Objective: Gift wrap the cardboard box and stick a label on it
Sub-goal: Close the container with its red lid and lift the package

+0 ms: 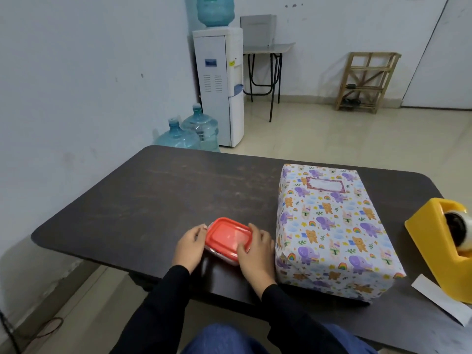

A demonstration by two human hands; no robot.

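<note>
The box [334, 233] stands on the dark table [153, 195] at the right, covered in white paper printed with elephants, bears and rainbows. A pink-bordered label [325, 184] is stuck on its top near the far end. Left of the box sits a small clear container with a red lid [226, 237]. My left hand [190, 247] holds its left end, fingertips curled at the lid's corner. My right hand [255, 251] grips its right side, with fingers over the lid's edge.
A yellow tape dispenser [441, 249] stands at the table's right edge, with a white paper strip [439, 300] lying in front of it. Beyond the table are a water dispenser [219, 85], two water bottles [189, 131], a folding desk and a wooden rack [365, 80].
</note>
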